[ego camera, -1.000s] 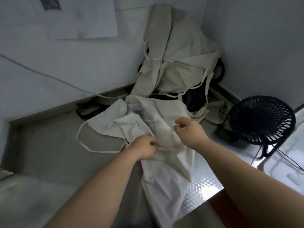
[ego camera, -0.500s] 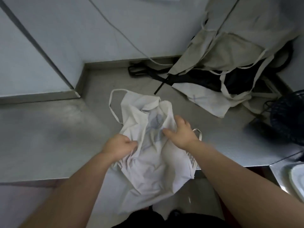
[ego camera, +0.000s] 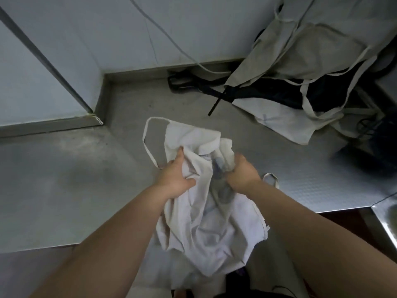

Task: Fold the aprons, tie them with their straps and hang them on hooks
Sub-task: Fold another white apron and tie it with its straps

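White apron (ego camera: 206, 222): drawn clear of the far-right apron pile (ego camera: 300, 61) to the near edge of the table (ego camera: 75, 190), lower half hung over. Bunched cloth was gripped in the left hand (ego camera: 175, 179); the right hand (ego camera: 242, 175), laid flatter a moment earlier, was curled into it. Folding was judged not yet begun.

1 L hand (ego camera: 174, 179), 1 R hand (ego camera: 242, 175), 1 white apron (ego camera: 214, 229), 1 apron heap (ego camera: 311, 52)

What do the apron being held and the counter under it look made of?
The white apron looks like thin woven cloth, perhaps cotton, matte: it creases and bunches softly. The counter looks like stainless steel, dull brushed finish, with pale glare and a fine embossed texture at right.
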{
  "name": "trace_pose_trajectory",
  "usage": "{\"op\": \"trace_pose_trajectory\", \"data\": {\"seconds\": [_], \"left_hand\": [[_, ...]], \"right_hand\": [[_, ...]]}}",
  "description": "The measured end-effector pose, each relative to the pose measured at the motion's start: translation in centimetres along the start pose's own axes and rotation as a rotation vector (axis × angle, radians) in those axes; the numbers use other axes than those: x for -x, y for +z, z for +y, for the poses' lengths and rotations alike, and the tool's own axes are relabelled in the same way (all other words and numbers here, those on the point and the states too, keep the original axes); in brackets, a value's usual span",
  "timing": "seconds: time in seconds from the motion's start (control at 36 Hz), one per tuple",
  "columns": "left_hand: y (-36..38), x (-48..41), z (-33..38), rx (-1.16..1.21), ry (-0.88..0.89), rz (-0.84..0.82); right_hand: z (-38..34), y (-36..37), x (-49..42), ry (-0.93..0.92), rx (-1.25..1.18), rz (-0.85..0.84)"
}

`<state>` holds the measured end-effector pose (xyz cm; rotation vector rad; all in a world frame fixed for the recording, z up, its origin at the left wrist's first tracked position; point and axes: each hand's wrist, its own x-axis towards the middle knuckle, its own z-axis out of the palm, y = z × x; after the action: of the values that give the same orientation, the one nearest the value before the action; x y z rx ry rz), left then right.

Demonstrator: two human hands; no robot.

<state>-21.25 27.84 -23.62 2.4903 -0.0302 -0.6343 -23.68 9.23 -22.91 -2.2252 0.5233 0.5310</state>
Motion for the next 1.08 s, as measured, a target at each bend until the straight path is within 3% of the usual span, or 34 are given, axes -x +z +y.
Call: {"op": "trace_pose_trajectory", "data": {"seconds": [0.08,0.17,0.25,0.31,0.36,0.5,0.58,0.67,0.75,0.83,0.94,1.08], "left_hand": [[-0.9,0.0,-0.6,0.133,0.012,0.110],[-2.5,-0.4,-1.5,0.217,-0.087,0.297],[-3.7,-1.1,-2.9,0.035,-0.219,0.217],[-4.1,-1.1,-3.1,-0.070,-0.259,0.127],[-4.3,-0.9,-2.5,-0.090,-0.236,0.156],[-5.9,0.2,2.1,-0.066,0.276,0.314],[-6.7,0.1,4.8,-0.061,0.460,0.236],[-7.0,-0.4,6.5,-0.172,0.531,0.051],[-6.5,-0.2,7.6,-0.251,0.510,-0.135],[-5.8,0.8,8.0,-0.316,0.457,-0.184],[-5.0,1.7,6.8,-0.436,0.346,-0.073],[-4.5,4.5,4.8,-0.350,0.166,0.069]], "right_hand": [[0.1,-0.2,0.1,0.017,-0.020,0.222],[0.9,-1.6,0.2,0.077,-0.146,0.371],[0.8,-2.4,0.3,0.033,-0.249,0.432],[0.0,-2.3,0.7,-0.045,-0.298,0.378],[-1.0,-2.1,1.3,-0.114,-0.342,0.289],[-2.4,-2.3,2.9,-0.316,-0.279,0.184],[-2.8,-3.3,4.2,-0.444,-0.274,0.154],[-3.1,-4.2,4.9,-0.543,-0.244,0.130],[-3.0,-5.1,5.6,-0.612,-0.198,0.106],[-2.1,-5.9,6.3,-0.585,-0.148,0.097],[-1.4,-7.0,6.9,-0.457,-0.017,0.031],[0.0,-7.4,6.4,-0.241,0.271,-0.044]]}}
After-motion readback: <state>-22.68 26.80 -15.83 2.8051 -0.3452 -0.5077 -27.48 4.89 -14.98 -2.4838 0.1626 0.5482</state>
